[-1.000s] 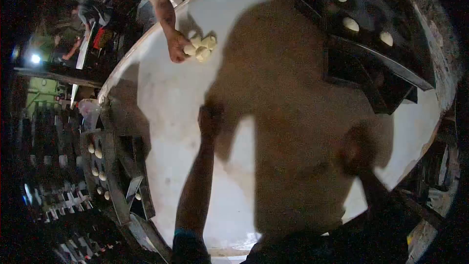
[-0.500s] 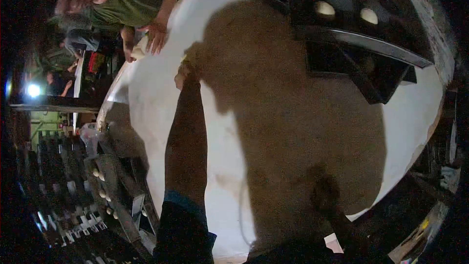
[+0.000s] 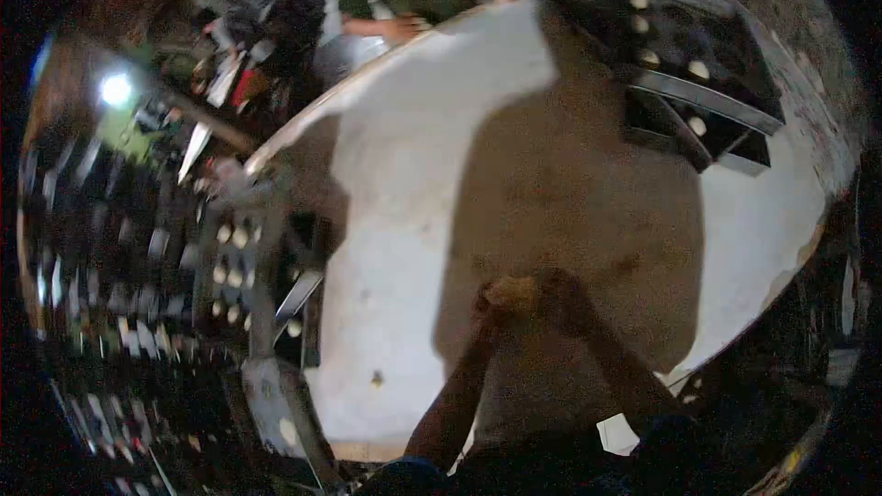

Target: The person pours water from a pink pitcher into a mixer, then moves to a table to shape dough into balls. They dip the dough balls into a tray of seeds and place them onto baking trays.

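A pale lump of dough (image 3: 514,294) is between my two hands, low over the white work table (image 3: 395,220) and inside my shadow. My left hand (image 3: 488,301) is closed on the lump's left side. Close against its right side is my right hand (image 3: 562,301); it is so dark and blurred that its fingers do not show clearly. A small dark-yellow speck (image 3: 377,377) lies on the table to the left of my forearms.
Black trays (image 3: 726,96) with pale dough balls (image 3: 698,69) stand at the table's far right. More balls (image 3: 234,276) sit in dark racks on the left. Another person's hand (image 3: 401,29) is at the far edge. A white piece (image 3: 616,434) shows near my right forearm.
My left hand has come back from far across the table to beside my right hand, with the lump between them. The view has shifted, and the other person's hands appear farther away.
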The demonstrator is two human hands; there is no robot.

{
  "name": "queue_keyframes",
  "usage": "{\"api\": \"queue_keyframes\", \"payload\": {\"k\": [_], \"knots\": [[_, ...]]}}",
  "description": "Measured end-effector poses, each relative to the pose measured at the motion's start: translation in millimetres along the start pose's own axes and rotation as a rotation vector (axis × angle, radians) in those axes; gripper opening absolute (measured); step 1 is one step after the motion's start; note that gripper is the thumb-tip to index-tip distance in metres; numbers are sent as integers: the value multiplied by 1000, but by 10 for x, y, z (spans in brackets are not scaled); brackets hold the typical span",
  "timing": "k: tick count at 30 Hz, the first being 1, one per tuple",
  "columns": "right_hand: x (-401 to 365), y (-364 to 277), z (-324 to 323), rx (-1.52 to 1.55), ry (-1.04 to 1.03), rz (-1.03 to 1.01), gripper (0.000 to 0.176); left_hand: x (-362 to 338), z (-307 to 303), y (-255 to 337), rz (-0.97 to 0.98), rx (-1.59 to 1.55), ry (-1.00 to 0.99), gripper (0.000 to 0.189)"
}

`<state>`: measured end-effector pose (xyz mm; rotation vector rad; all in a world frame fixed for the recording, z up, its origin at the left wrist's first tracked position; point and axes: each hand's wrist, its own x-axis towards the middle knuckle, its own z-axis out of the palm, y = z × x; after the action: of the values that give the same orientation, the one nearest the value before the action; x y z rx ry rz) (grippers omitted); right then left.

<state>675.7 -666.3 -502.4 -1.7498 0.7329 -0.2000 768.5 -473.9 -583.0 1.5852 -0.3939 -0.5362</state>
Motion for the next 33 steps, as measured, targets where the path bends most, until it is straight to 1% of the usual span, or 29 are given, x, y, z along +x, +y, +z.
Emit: {"api": "queue_keyframes", "payload": {"k": [1,3,4,5,6,7,8,9,12,13,15,16,18,19,20,21,22,23,24,25,26,27,28,29,30,32,33], "knots": [[-251,-205,209,19,-4,-92,46,-115,-32,-7,19,-8,40,50],[-657,-498,541,24,-36,-183,49,-347,-202,28,-99,-989,-204,46],[-795,-548,688,8,-70,-188,50,-525,-357,122,-62,-999,-173,46],[-939,-570,855,-9,-100,-200,51,-703,-537,211,157,-448,-37,42],[-1088,-426,1106,-23,-122,-235,51,-833,-719,278,347,112,110,38],[-1188,-75,1404,43,61,-385,45,-1051,-926,179,362,104,148,38],[-1280,146,1575,122,243,-534,39,-1296,-1153,-47,247,213,271,35],[-1344,127,1622,138,254,-520,37,-1450,-1355,-167,127,312,396,32],[-1386,-68,1539,186,240,-424,32,-2150,-1996,1216,339,53,523,30],[-1370,-108,1463,209,245,-403,31,-2254,-2330,567,235,-219,534,30],[-1386,-73,1341,273,250,-379,29,-2577,-2614,664,352,-215,546,22],[-1417,10,1300,318,241,-378,28,-2705,-2687,642,361,-228,570,22],[-1479,292,1261,375,158,-394,28,-2920,-2752,550,111,178,498,24],[-1555,338,1107,85,41,-414,28,-2939,-2804,592,123,165,523,24],[-1592,313,997,-296,-125,-516,28,-2953,-2848,657,267,601,446,27],[-1596,291,879,-604,-314,-618,28,-2963,-2906,688,394,1040,347,31],[-1530,191,824,-795,-450,-685,28,-2995,-2940,800,232,1194,393,44],[-1374,104,849,-899,-488,-720,29,-2911,-3022,897,136,1320,415,47],[-1190,9,970,-919,-421,-728,30,-2769,-3107,1018,171,1347,495,56],[-1043,-88,1154,-888,-318,-731,30,-2534,-3053,1391,377,1225,581,49],[-977,-226,1342,-839,-229,-744,32,-2324,-3011,1351,313,1029,639,35],[-1038,-341,1567,-784,-156,-766,33,-2112,-2912,1211,370,924,687,19],[-1166,-407,1758,-753,-112,-778,34,-1936,-2798,1064,420,812,688,15],[-1345,-401,1875,-747,-97,-781,35,-1956,-2501,1304,297,439,630,12],[-1607,-398,1822,-748,-128,-741,35,-2108,-2404,1119,251,443,615,12],[-1910,-583,1739,-1019,-629,-585,38,-2371,-2340,455,284,758,383,7],[-1953,-414,1540,-1007,-623,-747,37,-2441,-2348,94,313,911,268,6]]}}
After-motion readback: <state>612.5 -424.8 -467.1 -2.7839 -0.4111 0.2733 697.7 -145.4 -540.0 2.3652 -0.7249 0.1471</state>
